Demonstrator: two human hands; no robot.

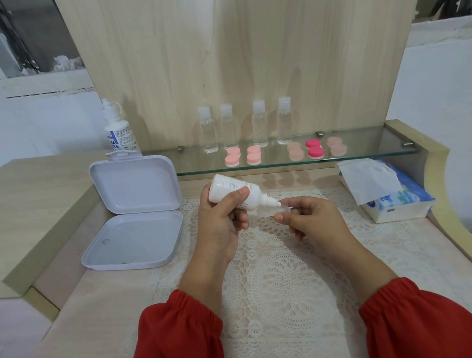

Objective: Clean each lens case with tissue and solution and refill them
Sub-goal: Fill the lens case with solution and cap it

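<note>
1. Left hand (221, 220), curled round a small white bottle (234, 192), thumb across its body; bottle tipped sideways, nozzle pointing right.
2. Right hand (313, 219), pinching a clear lens case (272, 211) between thumb and fingers; case open, right at the bottle's nozzle tip, held above the lace mat (281, 275).
3. Red sleeves (175, 343) gathered at both wrists.
4. To the left on the table (76, 304): a white hinged box (134, 211), lid standing open.
5. To the right: a tissue pack (389, 193) with one sheet pulled up.
6. Behind, on the glass shelf (370, 151): five closed lens cases in a row, two light pink (242, 156), two pale peach (295, 150), one deep pink (314, 148).
7. Behind those: four clear bottles (260, 124) with flip caps, upright.
8. Far left, behind the box: a larger white solution bottle (119, 132), upright.
</note>
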